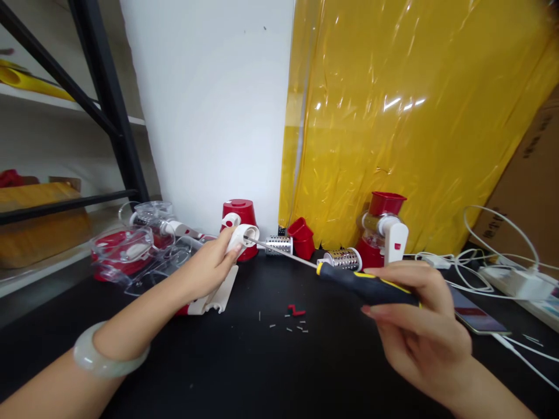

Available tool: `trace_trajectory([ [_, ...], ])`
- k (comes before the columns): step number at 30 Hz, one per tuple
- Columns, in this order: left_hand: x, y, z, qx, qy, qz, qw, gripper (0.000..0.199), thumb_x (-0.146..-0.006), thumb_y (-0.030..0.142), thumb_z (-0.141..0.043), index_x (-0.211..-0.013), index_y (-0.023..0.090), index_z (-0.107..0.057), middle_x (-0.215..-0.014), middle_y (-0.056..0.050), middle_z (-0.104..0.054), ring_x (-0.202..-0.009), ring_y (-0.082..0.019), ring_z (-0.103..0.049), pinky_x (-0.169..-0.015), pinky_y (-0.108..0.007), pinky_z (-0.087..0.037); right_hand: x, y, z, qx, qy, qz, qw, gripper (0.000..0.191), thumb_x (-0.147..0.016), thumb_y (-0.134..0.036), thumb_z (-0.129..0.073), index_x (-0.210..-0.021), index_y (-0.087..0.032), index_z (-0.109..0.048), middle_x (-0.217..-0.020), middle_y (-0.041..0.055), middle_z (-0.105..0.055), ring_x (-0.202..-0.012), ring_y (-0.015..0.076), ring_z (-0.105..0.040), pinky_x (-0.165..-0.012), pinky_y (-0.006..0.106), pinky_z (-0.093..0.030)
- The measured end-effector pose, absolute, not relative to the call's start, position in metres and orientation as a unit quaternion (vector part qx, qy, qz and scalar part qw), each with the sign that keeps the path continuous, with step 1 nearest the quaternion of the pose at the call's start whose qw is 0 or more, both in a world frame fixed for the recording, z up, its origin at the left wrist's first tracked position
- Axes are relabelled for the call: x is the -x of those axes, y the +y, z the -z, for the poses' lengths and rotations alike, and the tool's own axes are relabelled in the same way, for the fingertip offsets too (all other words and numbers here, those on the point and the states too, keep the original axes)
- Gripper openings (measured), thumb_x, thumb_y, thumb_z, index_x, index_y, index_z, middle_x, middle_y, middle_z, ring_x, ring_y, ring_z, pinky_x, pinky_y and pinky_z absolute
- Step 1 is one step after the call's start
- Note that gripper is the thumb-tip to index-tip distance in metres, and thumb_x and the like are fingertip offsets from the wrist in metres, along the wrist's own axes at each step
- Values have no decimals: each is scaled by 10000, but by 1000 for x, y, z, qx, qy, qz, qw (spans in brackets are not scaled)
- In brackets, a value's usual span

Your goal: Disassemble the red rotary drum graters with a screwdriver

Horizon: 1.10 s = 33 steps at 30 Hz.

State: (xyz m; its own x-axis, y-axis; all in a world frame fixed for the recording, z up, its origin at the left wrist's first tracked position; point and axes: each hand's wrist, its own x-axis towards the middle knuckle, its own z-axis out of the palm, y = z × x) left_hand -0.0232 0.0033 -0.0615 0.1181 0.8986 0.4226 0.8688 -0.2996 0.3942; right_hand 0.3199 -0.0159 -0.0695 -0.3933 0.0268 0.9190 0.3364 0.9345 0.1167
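Observation:
My left hand [213, 262] is closed around a white plastic housing [243, 234] with a round opening facing right. In my right hand [428, 326] is a screwdriver [362, 284] with a black and yellow handle, gripped between thumb and fingers. Its long metal shaft reaches left, and the tip is inside the housing's opening; what it touches there is hidden. Below the hands, several small screws [299, 328] lie on the black table [271, 378] beside a small red plastic piece [296, 311]. A white plastic part [222, 291] lies under my left hand.
Behind stand a red base [238, 209], two perforated metal drums [279, 244] and a red hopper [302, 237]. An assembled rotary grater [384, 233] is at the back right. Clear and red parts [126, 250] crowd the left. A phone [476, 311] and white cables [471, 279] lie right.

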Motion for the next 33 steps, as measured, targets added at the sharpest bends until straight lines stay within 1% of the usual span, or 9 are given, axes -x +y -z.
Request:
trace_trajectory([
  [4,24,5,62,-757,575,-310,18,429,-983,434,-332,-1317,179,-419,-987,-89,-683,-885,-254,-650,-777,-377,-459,-314,-23,69,113,-813,111,560,361,-725,55,-599,-958,-219,-570,-1108,73,-571,-1000,241,-563,-834,435,-478],
  [7,21,3,60,-754,571,-323,25,421,-975,438,-347,-1285,170,-446,-918,-68,-683,-848,-246,-648,-745,-359,-462,-316,-24,70,143,-807,65,569,366,-828,-223,-631,-1178,-197,-528,-1113,113,-587,-1012,287,-600,-824,447,-505],
  [9,19,0,57,-749,575,-327,36,438,-974,453,-346,-1288,166,-447,-833,-48,-673,-806,-244,-643,-710,-350,-461,-319,-23,70,198,-800,75,561,380,-911,-364,-526,-1246,-186,-511,-1075,116,-618,-959,281,-640,-777,413,-525],
  [13,16,-3,55,-749,572,-331,52,465,-969,478,-346,-1304,171,-442,-773,-33,-658,-765,-244,-635,-691,-352,-463,-323,-22,67,269,-798,141,520,194,-935,-193,-498,-1112,-225,-570,-868,40,-627,-779,190,-650,-680,315,-509],
  [19,19,-1,55,-733,599,-320,40,494,-955,472,-346,-1313,145,-439,-751,-40,-652,-703,-244,-622,-669,-362,-459,-320,-24,69,151,-814,100,552,381,-773,8,-601,-1052,-250,-568,-1093,71,-555,-935,220,-580,-740,386,-491],
  [24,22,1,55,-729,608,-311,47,519,-958,494,-327,-1329,146,-430,-704,-19,-641,-646,-236,-615,-680,-373,-463,-314,-29,69,132,-817,73,557,393,-730,55,-581,-976,-250,-545,-1092,63,-555,-1001,243,-550,-834,469,-489],
  [26,22,1,56,-732,605,-311,33,513,-959,496,-329,-1327,155,-436,-766,-37,-660,-704,-247,-632,-711,-385,-470,-313,-29,68,134,-813,53,564,375,-763,-19,-613,-1047,-247,-525,-1071,73,-561,-1004,256,-566,-847,484,-499],
  [30,20,1,58,-743,586,-321,24,495,-956,469,-349,-1328,156,-439,-961,-99,-687,-841,-264,-645,-768,-398,-479,-318,-25,70,206,-798,55,563,392,-928,-421,-514,-1254,-207,-478,-1038,125,-615,-922,285,-638,-736,449,-540],
  [33,17,-1,57,-742,583,-328,43,491,-956,466,-355,-1327,153,-433,-886,-82,-692,-792,-255,-646,-715,-376,-484,-322,-23,70,281,-789,119,533,281,-968,-393,-469,-1192,-228,-514,-890,78,-638,-746,222,-655,-611,350,-529],
])
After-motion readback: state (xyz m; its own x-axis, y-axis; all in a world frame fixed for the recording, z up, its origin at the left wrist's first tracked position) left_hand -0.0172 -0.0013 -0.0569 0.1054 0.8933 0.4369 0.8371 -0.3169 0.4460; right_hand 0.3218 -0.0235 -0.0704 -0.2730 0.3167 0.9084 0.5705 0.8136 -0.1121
